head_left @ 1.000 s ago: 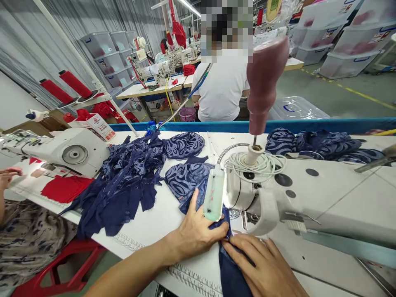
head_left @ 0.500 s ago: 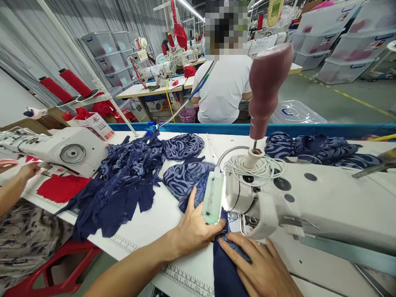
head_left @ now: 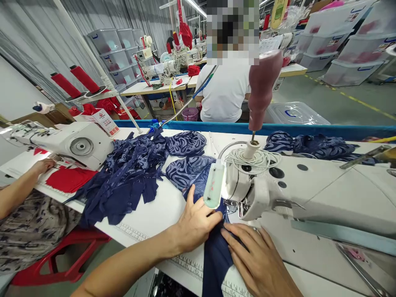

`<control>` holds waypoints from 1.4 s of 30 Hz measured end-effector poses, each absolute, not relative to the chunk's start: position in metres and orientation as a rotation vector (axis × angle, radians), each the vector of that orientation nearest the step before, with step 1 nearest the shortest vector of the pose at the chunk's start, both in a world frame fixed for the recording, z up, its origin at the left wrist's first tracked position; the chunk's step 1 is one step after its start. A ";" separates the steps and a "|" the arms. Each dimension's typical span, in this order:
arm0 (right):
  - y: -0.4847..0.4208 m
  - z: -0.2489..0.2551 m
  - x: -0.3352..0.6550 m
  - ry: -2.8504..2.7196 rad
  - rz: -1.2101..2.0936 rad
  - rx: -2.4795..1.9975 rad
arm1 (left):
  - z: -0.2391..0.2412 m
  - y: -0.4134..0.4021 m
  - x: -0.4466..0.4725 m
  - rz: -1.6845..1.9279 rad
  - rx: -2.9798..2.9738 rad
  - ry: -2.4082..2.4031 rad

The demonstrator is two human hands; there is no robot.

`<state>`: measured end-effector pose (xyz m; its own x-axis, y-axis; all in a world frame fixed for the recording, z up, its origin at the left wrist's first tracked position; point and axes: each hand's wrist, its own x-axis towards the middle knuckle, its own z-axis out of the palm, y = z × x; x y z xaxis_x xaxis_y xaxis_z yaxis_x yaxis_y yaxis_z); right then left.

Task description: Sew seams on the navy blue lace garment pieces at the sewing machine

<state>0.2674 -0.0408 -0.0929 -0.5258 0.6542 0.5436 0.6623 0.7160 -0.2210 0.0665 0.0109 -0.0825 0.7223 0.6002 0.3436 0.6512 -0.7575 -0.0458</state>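
Observation:
My left hand lies flat on a navy blue fabric piece, fingertips pressing it just left of the sewing machine's needle area. My right hand presses the same fabric from the front right, fingers spread and pointing toward the needle. The fabric hangs over the table's front edge between my hands. The white sewing machine stretches to the right, with a small lamp above my left hand.
A pile of navy lace pieces lies to the left, more behind the machine. A dull red thread cone stands on the machine. At far left a co-worker's hand works red fabric at another machine. A person in white sits beyond.
Both my hands have drawn the navy fabric toward me and slightly left. The co-worker's hand at far left has moved onto the red fabric.

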 end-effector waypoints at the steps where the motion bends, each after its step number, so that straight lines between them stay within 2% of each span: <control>1: -0.041 -0.094 0.267 -2.300 0.009 -0.996 | -0.083 0.009 0.067 -0.450 -2.738 -0.984; 6: -0.042 -0.107 0.261 -2.145 0.041 -1.044 | -0.084 0.005 0.069 -0.418 -2.716 -0.894; 11: -0.038 -0.110 0.263 -2.251 -0.050 -1.069 | -0.080 0.005 0.083 -0.328 -2.745 -1.059; 15: -0.038 -0.107 0.268 -2.291 -0.021 -1.136 | -0.095 -0.006 0.093 -0.404 -2.578 -1.174; 22: -0.040 -0.101 0.262 -2.326 -0.035 -1.109 | -0.094 0.021 0.054 -0.499 -2.753 -0.936; 32: -0.045 -0.101 0.260 -2.240 0.006 -1.066 | -0.102 0.000 0.071 -0.661 -2.619 -0.942; 42: -0.041 -0.104 0.265 -2.332 -0.023 -1.151 | -0.096 0.028 0.068 -0.662 -2.683 -0.801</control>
